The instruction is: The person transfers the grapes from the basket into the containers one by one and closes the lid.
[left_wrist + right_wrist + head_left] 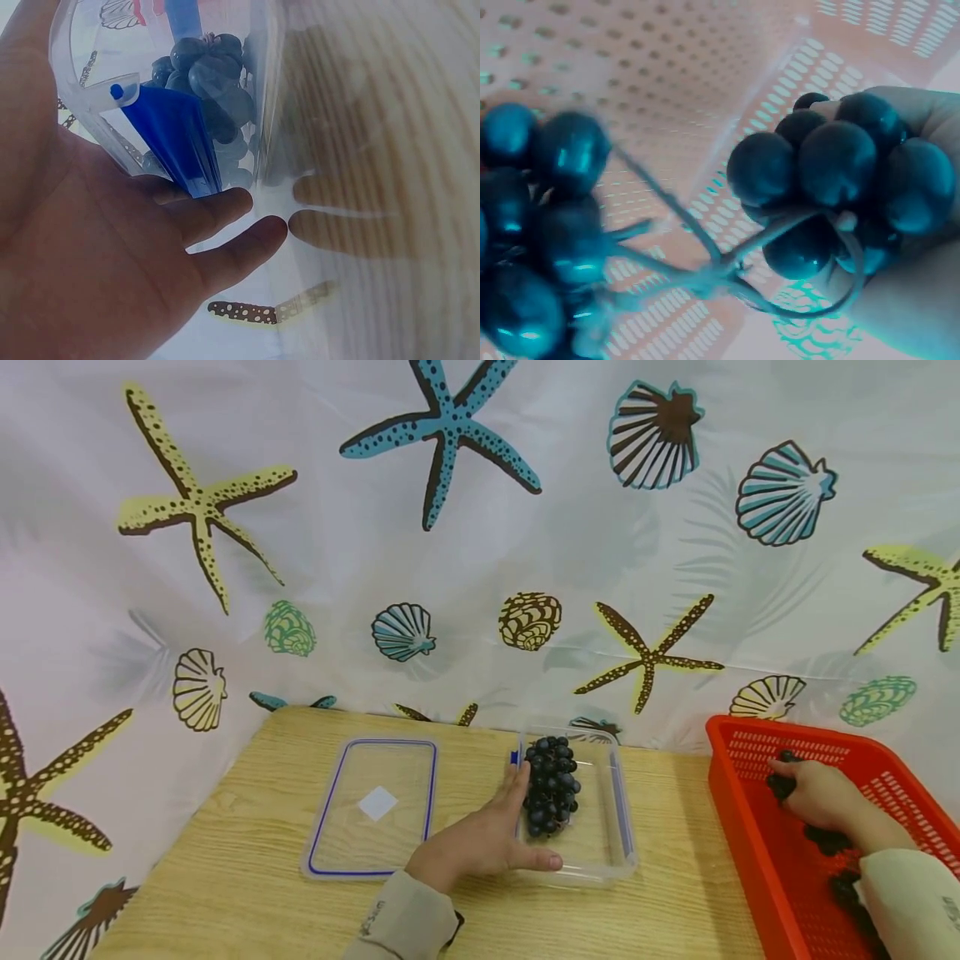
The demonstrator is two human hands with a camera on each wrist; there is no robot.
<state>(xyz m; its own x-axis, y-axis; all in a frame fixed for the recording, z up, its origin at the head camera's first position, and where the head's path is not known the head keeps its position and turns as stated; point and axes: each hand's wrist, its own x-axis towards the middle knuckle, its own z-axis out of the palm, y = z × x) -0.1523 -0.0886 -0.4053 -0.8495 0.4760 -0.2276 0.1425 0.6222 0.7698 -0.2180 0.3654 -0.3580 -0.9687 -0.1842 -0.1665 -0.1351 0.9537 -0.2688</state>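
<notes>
A clear plastic container [592,810] with blue clips holds a bunch of dark grapes [551,785] along its left side. My left hand [480,839] rests at that side, fingers extended and thumb over the front rim. In the left wrist view, fingers [240,247] lie beside a blue clip [172,131], with the grapes visible through the wall. Over in the red basket [750,843], my right hand [825,793] grips dark grapes [782,785]. The right wrist view shows these grapes [836,165] against the palm, their stem joined to another cluster [540,232].
A clear lid [375,810] with a blue seal lies left of the container on the wooden table [247,877]. More dark grapes [847,889] lie in the basket beneath the right arm. Behind the table hangs a white sheet [465,568] printed with shells and starfish.
</notes>
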